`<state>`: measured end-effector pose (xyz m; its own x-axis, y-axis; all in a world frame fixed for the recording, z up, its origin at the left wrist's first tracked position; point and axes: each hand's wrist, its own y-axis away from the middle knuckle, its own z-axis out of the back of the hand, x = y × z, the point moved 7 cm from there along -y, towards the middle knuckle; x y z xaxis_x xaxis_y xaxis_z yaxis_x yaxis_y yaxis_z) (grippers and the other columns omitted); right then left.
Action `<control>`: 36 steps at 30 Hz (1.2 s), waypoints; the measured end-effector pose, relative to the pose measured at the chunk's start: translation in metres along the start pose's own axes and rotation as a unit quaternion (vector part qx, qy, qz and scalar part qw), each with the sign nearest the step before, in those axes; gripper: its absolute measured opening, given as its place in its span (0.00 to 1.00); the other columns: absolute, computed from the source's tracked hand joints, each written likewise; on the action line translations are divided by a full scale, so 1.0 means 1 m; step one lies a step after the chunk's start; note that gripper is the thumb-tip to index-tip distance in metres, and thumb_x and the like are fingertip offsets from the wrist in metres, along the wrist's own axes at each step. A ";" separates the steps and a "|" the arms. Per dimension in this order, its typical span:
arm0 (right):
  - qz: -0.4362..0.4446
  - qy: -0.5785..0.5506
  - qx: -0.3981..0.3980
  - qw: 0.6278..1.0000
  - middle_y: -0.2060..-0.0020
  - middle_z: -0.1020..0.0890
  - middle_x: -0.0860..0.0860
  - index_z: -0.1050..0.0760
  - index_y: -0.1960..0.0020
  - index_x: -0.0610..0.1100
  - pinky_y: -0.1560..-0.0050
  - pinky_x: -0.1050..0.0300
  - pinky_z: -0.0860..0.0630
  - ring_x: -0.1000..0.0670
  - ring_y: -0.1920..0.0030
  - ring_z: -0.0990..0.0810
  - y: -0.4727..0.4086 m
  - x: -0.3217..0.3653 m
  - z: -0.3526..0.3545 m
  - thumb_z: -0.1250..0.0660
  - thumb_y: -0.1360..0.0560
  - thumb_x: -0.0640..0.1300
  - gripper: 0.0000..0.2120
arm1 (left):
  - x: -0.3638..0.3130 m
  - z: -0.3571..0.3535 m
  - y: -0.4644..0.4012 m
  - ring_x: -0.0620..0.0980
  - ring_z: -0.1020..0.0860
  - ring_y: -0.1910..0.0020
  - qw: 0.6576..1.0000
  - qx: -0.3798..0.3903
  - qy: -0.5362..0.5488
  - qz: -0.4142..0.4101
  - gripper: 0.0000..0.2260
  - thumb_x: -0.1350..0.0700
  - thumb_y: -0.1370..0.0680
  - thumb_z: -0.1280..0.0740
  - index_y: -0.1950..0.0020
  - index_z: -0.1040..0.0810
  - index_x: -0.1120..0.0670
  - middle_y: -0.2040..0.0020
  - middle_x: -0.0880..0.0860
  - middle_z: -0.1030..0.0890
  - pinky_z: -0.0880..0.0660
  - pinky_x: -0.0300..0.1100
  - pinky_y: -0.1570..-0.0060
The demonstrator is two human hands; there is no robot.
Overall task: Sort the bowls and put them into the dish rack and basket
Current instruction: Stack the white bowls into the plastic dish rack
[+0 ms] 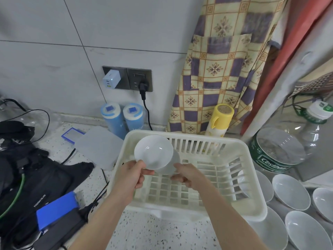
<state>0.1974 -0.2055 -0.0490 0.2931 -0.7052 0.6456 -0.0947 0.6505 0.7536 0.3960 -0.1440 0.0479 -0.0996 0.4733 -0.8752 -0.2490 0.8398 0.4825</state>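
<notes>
Left hand (pixel 132 175) pinches small white ceramic bowl (pixel 153 154) by its near rim, tilted over cream plastic dish rack's (pixel 252 210) far-left corner; right hand (pixel 187 175) curls under it (grip unclear).

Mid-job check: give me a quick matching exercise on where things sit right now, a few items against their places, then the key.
Things:
1. white bowl
2. yellow-lidded bottle
3. two blue canisters
4. loose white bowls

Places:
A. against the wall, below the wall socket
B. right of the dish rack, outside it
C. held up over the rack's left end, left hand on its rim
D. behind the rack, in front of the checked cloth

Pairs: 1-C, 2-D, 3-A, 4-B
</notes>
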 end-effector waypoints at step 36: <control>0.260 0.150 -0.137 0.944 0.63 0.17 0.34 0.24 0.37 0.46 0.71 0.58 0.30 0.47 0.71 0.28 0.009 0.035 0.013 0.41 0.25 0.36 0.18 | 0.029 -0.033 -0.051 0.36 0.26 0.65 0.918 -0.044 -0.362 -0.154 0.23 0.53 0.20 0.34 0.25 0.34 0.51 0.63 0.42 0.23 0.36 0.27 0.68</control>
<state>0.1944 -0.2286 -0.0180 0.5351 -0.1849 0.8243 -0.0622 0.9645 0.2567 0.3740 -0.1820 -0.0038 0.6476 0.2968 -0.7018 -0.2387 0.9537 0.1831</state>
